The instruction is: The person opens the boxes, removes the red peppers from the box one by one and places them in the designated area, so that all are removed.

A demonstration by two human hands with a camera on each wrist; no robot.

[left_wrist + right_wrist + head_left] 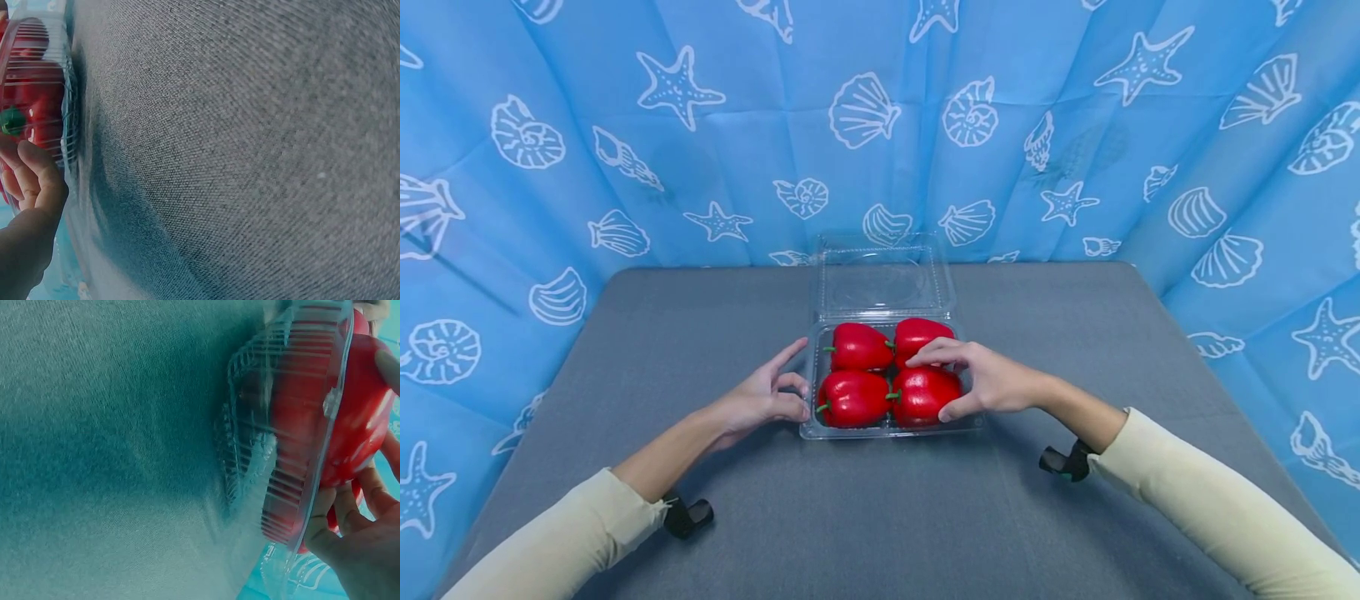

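A clear plastic clamshell container holds several red bell peppers with green stems. My right hand grips the front right bell pepper, thumb at its near side and fingers over its far side. In the right wrist view, this bell pepper rises above the container's rim, and fingers reach around it. My left hand is at the container's left side, its spread, slightly bent fingertips right at the rim. Beside it lies the front left bell pepper. The left wrist view shows the left fingers against the ribbed wall.
The container's transparent lid stands raised at the back, hinged to the base. Under it all is a grey cloth-covered table. A blue curtain with white shells and starfish hangs behind. Black straps with cameras sit at both wrists.
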